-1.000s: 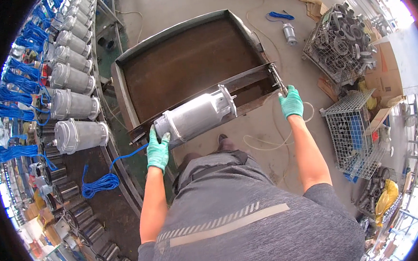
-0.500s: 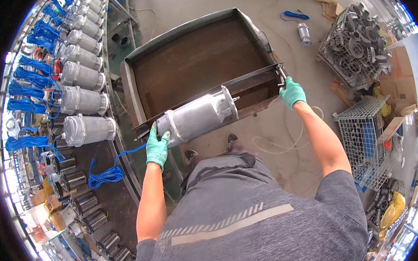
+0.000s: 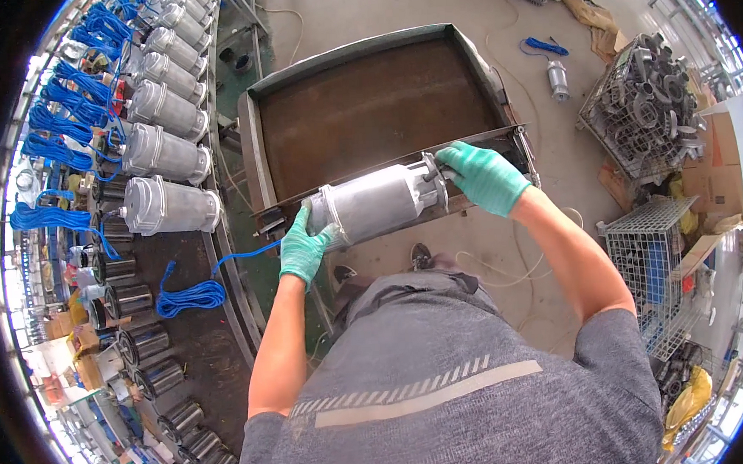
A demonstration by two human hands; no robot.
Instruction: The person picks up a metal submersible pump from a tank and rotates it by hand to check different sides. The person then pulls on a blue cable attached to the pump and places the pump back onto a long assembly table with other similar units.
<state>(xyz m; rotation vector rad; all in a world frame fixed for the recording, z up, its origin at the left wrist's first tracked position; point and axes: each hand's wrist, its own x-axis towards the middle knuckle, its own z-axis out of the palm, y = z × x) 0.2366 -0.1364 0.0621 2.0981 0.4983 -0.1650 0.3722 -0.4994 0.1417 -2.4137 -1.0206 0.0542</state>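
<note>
A silver cylindrical pump motor [image 3: 374, 202] lies on its side across the near edge of a metal tank [image 3: 256, 154], its flanged end to the right. My left hand [image 3: 304, 246], in a green glove, grips its left end, thumb over the near side. My right hand [image 3: 483, 177], also gloved in green, is closed at the flanged end, fingers about the projecting shaft, which they mostly hide. A blue cable [image 3: 249, 255] runs leftward from beside my left hand to a coiled bundle [image 3: 190, 299].
On the left stands a long row of similar silver motors [image 3: 170, 206] with blue cable coils. Right of the tank are a wire basket of metal castings [image 3: 648, 87] and an empty-looking wire cage [image 3: 644, 245]. Another small motor [image 3: 558, 80] stands on the floor. A thin hose [image 3: 519, 278] loops nearby.
My right hand has left the metal fitting at the tank's right corner and moved left to the motor's shaft end. My left hand keeps its grip. The whole view has shifted slightly.
</note>
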